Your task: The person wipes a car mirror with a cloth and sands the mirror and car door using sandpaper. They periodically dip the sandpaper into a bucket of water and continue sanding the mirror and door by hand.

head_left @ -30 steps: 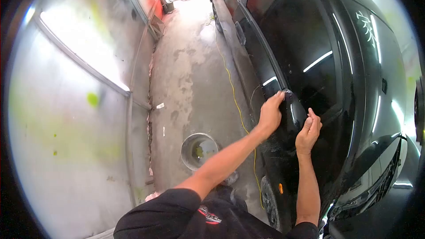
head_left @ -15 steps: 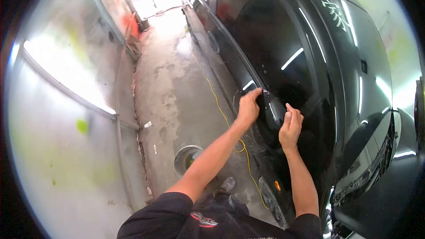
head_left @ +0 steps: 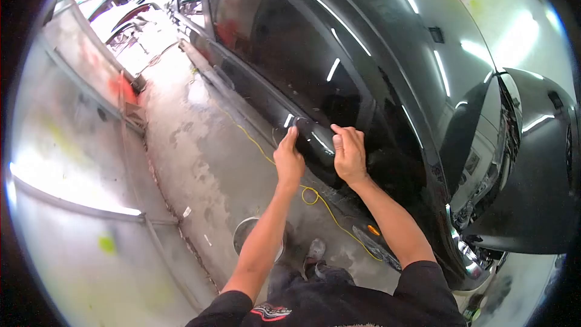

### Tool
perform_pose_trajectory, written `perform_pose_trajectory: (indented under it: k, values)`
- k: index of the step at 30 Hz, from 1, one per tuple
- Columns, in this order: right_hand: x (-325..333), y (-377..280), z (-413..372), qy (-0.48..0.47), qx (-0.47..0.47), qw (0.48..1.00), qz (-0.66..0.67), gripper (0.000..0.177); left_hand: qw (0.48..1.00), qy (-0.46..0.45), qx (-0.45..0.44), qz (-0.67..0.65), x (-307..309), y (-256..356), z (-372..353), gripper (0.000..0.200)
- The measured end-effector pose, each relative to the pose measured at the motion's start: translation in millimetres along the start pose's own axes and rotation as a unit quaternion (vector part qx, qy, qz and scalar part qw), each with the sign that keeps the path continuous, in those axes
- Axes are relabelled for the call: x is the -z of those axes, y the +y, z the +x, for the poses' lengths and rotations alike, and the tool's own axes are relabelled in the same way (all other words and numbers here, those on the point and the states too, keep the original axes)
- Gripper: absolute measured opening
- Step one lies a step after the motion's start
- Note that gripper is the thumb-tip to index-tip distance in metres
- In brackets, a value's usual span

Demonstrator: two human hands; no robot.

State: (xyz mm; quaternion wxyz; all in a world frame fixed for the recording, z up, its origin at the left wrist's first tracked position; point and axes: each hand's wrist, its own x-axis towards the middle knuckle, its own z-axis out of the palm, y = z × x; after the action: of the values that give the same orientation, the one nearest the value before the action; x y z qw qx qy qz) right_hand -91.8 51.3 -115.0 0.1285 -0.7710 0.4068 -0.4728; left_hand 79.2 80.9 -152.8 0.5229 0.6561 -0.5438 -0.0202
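Note:
A glossy black side mirror (head_left: 316,138) sticks out from the door of a black car. My left hand (head_left: 289,158) is closed at the mirror's left end, thumb and fingers pinched together at its edge. Whatever lies between those fingertips is too small to make out. At the other end my right hand (head_left: 351,152) is closed too, its fingers bent and the thumb raised against them beside the mirror housing. Its fingertips partly hide what they grip. The dark side window (head_left: 272,42) lies just beyond both hands.
The car's open bonnet (head_left: 520,200) rises at the right. On the concrete floor a yellow cable (head_left: 257,143) runs along the car, and a bucket (head_left: 239,233) stands by my left forearm. Paint-marked panels (head_left: 78,236) line the left side. Car parts (head_left: 130,27) lie at the far end.
The view has turned and shifted, so the car and mirror sit further left. My left hand now comes up more from below. Both hands remain at the mirror's two ends.

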Motion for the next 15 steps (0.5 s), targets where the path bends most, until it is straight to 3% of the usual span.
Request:
perform_pose_trajectory:
  k: [3, 4, 5, 7, 10, 14, 15]
  values:
    - [-1, 1, 0, 0.003, 0.001, 1.0, 0.001, 0.027, 0.998, -0.026, 0.05, -0.033, -6, -11, 17, 0.044]
    - [-1, 2, -1, 0.001, -0.003, 1.0, 0.002, 0.027, 0.998, -0.041, 0.024, -0.043, -9, -22, 33, 0.043]
    - [-1, 2, -3, 0.0, -0.008, 1.0, 0.005, 0.027, 0.99, -0.097, 0.097, -0.035, -2, -10, 48, 0.038]
    - [0, 2, -2, -0.002, -0.012, 1.0, 0.009, 0.027, 0.983, -0.11, 0.13, -0.07, 1, -14, 46, 0.041]
    - [0, 1, -1, -0.003, -0.015, 1.0, 0.009, 0.028, 0.987, -0.028, 0.128, -0.092, -2, -21, -4, 0.04]
    - [-2, 4, 0, -0.009, 0.003, 1.0, -0.006, 0.028, 0.974, -0.06, 0.176, -0.132, -8, -31, 9, 0.039]
    - [-2, 4, -1, -0.01, 0.006, 1.0, -0.009, 0.028, 0.984, -0.07, 0.13, -0.098, -13, -40, 23, 0.041]
